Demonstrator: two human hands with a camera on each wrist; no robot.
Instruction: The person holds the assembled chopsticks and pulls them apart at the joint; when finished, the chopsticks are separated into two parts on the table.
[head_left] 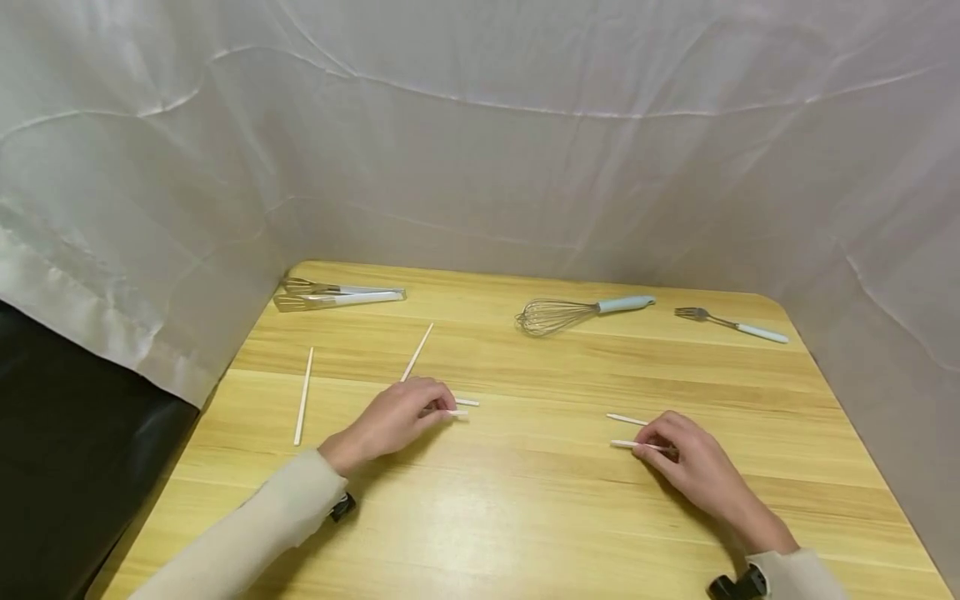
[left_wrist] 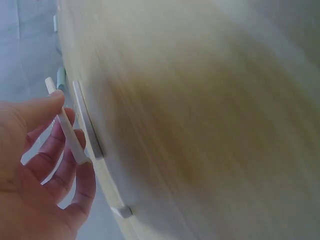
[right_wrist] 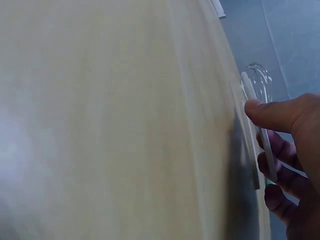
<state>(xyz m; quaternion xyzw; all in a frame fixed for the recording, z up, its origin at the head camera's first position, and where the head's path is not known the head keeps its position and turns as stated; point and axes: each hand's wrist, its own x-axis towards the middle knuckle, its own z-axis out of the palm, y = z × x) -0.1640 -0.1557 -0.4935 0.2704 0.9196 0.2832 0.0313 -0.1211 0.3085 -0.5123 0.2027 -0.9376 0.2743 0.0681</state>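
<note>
Between thumb and fingertips my left hand (head_left: 408, 412) pinches a short white stick (left_wrist: 71, 132), tilted in the left wrist view. Just beyond it a second short white stick (head_left: 469, 402) lies on the table, partly hidden by the hand in the head view. On the right side, my right hand (head_left: 693, 462) pinches another short white stick (right_wrist: 267, 150) with its thumb against the fingers. Behind that one lies a similar white stick (head_left: 626, 419), its far end covered by the hand. Whether the held sticks touch the table cannot be told.
Two longer white sticks, one farther left (head_left: 303, 396) and one behind the left hand (head_left: 417, 352), lie on the wooden table (head_left: 480, 517). Along the back are tongs (head_left: 345, 296), a whisk (head_left: 585, 313) and a fork (head_left: 731, 324). Pale cloth (head_left: 480, 183) surrounds the table.
</note>
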